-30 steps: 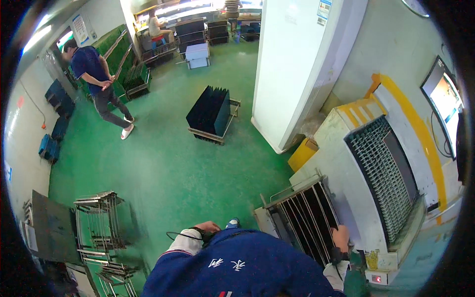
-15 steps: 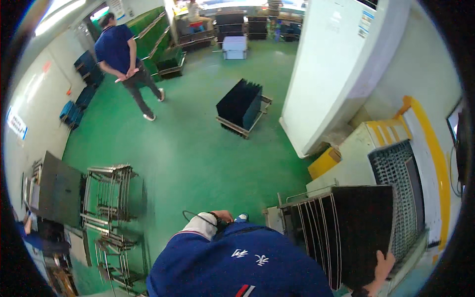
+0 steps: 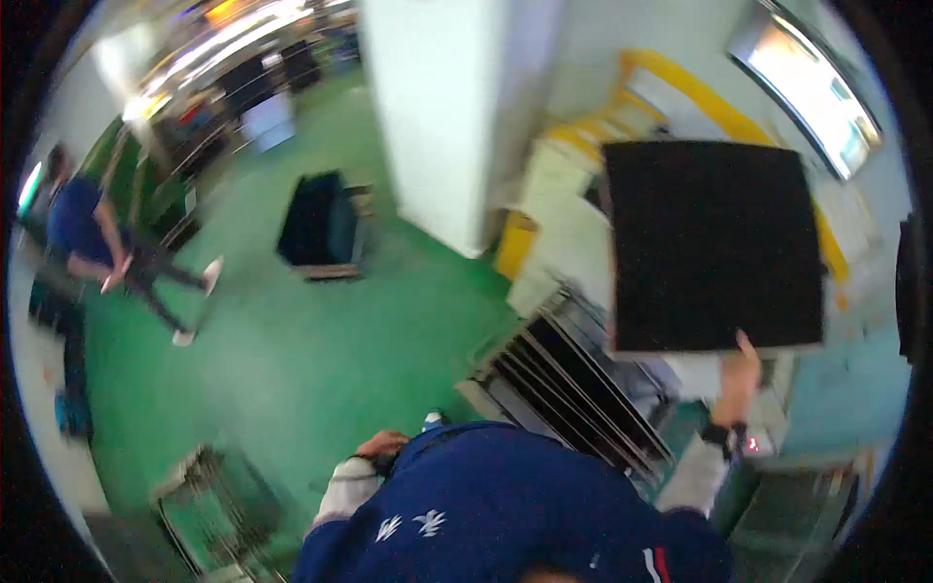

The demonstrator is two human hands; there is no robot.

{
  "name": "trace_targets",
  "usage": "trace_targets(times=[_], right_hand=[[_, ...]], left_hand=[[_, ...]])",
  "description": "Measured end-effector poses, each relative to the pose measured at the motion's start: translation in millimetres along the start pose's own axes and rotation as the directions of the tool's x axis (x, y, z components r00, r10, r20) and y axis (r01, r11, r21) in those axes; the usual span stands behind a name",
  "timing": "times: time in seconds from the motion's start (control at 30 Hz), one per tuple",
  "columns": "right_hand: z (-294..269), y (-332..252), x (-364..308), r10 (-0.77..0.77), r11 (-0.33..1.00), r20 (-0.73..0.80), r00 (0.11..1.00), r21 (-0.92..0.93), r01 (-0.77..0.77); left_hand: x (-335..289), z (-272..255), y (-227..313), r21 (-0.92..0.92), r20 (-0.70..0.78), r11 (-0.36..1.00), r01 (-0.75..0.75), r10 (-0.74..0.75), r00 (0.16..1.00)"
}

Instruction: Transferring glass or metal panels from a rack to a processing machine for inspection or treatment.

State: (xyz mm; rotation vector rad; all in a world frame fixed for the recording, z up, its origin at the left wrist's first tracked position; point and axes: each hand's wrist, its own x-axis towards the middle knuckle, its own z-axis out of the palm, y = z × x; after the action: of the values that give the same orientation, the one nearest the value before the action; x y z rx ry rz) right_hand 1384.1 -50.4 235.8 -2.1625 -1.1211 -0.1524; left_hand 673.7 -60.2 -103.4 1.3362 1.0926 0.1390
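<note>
Head view: right hand fingers gripping black panel lower edge; left hand fingers unclear.

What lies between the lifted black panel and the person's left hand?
In the head view, the slotted metal rack of dark panels lies between the black panel and the left hand.

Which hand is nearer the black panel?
Right. The right hand grips the black panel at its lower edge, holding it up. The left hand sits low against the person's torso, well apart from the panel.
</note>
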Motion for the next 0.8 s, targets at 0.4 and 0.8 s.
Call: trace_targets(times=[0.4, 0.8], right_hand=[[91, -1, 32, 0.388, -0.324, 0.542, 0.746, 0.837, -0.440], [95, -4, 65, 0.278, -0.193, 0.747, 0.605, 0.660, -0.726]], left_hand=[[23, -2, -46, -0.247, -0.007, 0.890, 0.383, -0.397, 0.918], [14, 13, 6, -0.214, -0.027, 0.926, 0.309, -0.322, 0.946]])
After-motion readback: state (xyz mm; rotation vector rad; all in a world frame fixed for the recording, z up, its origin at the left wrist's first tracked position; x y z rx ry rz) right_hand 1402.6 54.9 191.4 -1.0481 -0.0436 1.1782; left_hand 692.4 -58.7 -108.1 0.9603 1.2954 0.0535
